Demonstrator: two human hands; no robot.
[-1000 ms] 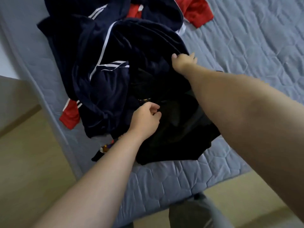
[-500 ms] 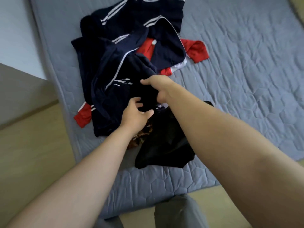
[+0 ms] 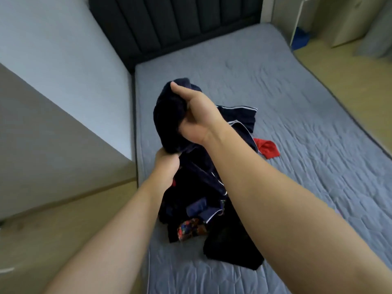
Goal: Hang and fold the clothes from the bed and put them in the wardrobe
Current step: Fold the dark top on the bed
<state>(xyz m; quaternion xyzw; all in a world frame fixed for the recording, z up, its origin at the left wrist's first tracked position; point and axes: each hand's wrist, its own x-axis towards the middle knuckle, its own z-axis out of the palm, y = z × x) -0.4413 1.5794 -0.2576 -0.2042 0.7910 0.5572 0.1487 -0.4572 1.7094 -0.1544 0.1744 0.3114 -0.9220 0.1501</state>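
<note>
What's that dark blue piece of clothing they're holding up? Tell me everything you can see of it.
The navy garment looks like soft, velvety fabric, bunched into a thick wad, so its type is unclear. The right hand grips its top and the left hand grips it lower down. Its lower part, edged with thin white piping, seems to trail down onto the pile of dark clothes on the grey quilted bed.
</note>
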